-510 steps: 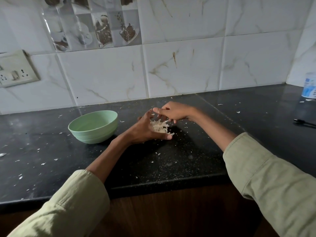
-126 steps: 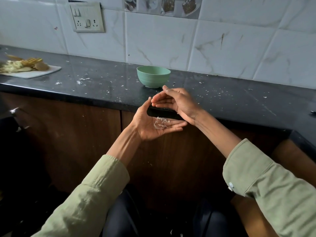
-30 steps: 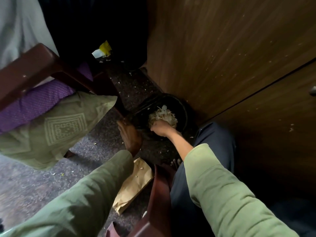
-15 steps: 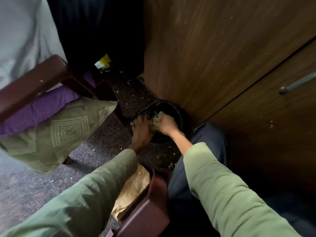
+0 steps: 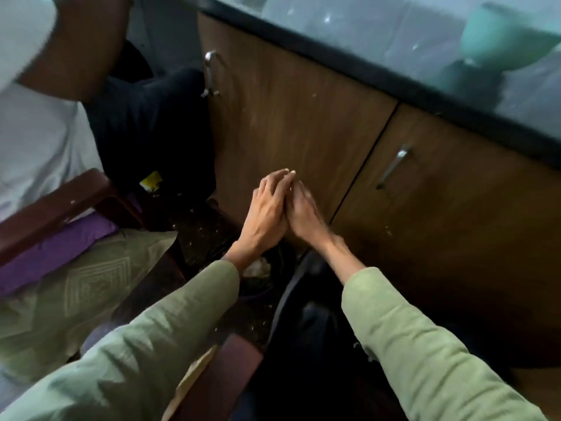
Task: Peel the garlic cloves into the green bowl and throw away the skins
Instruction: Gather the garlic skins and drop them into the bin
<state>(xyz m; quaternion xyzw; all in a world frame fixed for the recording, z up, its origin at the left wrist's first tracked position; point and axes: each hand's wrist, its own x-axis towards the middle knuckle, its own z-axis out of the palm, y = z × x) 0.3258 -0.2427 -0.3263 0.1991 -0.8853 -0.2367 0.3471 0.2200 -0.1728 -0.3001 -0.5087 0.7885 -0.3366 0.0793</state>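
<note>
Hands pressed together above the bin.
The left hand (image 5: 267, 212) and right hand (image 5: 303, 212) meet palm to palm, fingers straight, holding nothing; garlic skins (image 5: 258, 267) lie in the bin (image 5: 273, 287) below.

Green bowl (image 5: 504, 41) sat upright on the dark desk (image 5: 379, 34) at top right of view, blurred, cut off by the frame edge; contents could not be seen. Pale garlic skins (image 5: 258, 268) lay heaped in a dark round bin (image 5: 267, 291) on the floor, against the wooden cabinet, mostly hidden under the left forearm. Small pale skin flecks were scattered on the floor near the bin and on the desk.
</note>
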